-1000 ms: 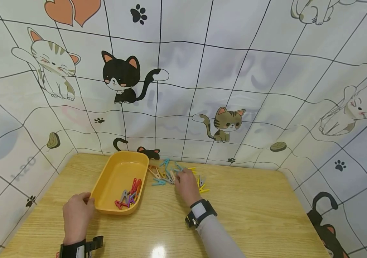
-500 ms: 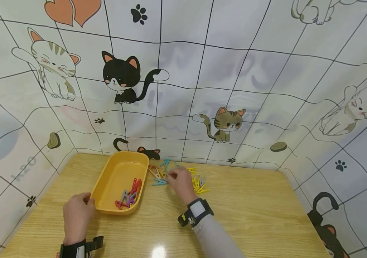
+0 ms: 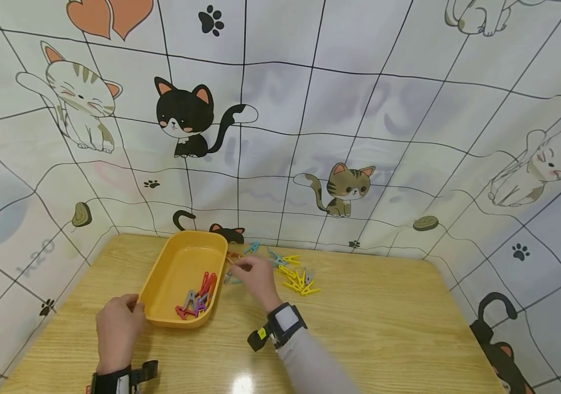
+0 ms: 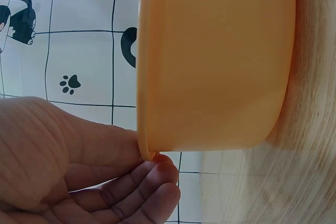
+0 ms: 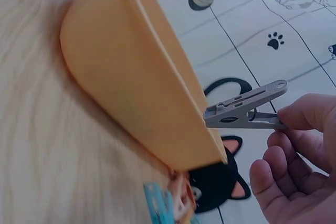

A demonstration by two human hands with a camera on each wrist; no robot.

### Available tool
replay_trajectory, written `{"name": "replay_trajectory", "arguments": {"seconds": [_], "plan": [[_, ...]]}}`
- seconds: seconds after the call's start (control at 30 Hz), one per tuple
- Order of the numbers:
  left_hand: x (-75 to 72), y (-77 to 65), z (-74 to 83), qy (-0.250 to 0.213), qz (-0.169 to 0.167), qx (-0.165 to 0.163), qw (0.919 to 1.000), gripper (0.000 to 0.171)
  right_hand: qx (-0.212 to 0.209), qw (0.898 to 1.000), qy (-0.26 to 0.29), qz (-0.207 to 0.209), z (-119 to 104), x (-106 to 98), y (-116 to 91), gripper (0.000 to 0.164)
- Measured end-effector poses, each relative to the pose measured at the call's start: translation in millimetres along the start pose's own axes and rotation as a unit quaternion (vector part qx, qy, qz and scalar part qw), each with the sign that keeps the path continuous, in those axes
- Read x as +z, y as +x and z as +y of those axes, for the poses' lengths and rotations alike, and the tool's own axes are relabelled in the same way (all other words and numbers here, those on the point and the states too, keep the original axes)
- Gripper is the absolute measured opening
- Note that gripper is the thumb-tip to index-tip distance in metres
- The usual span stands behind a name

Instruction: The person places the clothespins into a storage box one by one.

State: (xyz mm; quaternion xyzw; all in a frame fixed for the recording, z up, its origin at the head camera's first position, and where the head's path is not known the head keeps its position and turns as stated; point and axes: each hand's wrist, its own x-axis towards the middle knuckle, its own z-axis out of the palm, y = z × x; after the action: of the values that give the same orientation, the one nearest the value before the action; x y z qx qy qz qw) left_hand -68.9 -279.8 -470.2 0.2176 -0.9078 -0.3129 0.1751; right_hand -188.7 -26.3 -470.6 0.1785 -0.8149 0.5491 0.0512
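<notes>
My left hand [image 3: 119,331] pinches the rim of a yellow plastic basin [image 4: 220,66] at its near left side, thumb on one side of the lip and fingers on the other. My right hand [image 3: 256,282] is in the air just right of the basin. Between its thumb and forefinger it pinches a grey clothespin [image 5: 244,108] by one handle, seen plainly in the right wrist view. Inside the basin lie several red, grey and purple clothespins [image 3: 198,300], gathered toward its right side.
Yellow clothespins [image 3: 301,282] lie in a loose heap right of my right hand, with a blue clothespin [image 3: 252,248] behind it. The wooden table [image 3: 383,328] ends at a cat-print cloth wall [image 3: 280,137].
My right hand has lifted the grey clothespin from the pile and moved left toward the basin. The left hand and the basin stay where they were.
</notes>
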Motion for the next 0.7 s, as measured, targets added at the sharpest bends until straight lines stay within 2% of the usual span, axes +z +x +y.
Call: {"name": "replay_trajectory", "arguments": {"seconds": [0.33,0.47,0.53,0.7], "plan": [[0.3,-0.7,0.2,0.001,0.006,0.000,1.0000,0.026,0.044,0.998,0.039,-0.020,-14.1,32.7,-2.6,0.010],[0.7,-0.3,-0.2,0.003,0.006,0.000,1.0000,0.025,0.072,0.996,0.036,-0.026,-21.1,43.6,-4.2,0.010],[1.0,0.1,-0.2,0.004,0.005,-0.002,1.0000,0.026,0.073,0.997,0.027,-0.029,-23.4,47.9,-4.3,0.011],[1.1,0.7,0.4,0.005,0.000,-0.008,1.0000,0.026,0.047,0.997,0.017,-0.050,-24.7,53.1,-4.8,0.014]]}}
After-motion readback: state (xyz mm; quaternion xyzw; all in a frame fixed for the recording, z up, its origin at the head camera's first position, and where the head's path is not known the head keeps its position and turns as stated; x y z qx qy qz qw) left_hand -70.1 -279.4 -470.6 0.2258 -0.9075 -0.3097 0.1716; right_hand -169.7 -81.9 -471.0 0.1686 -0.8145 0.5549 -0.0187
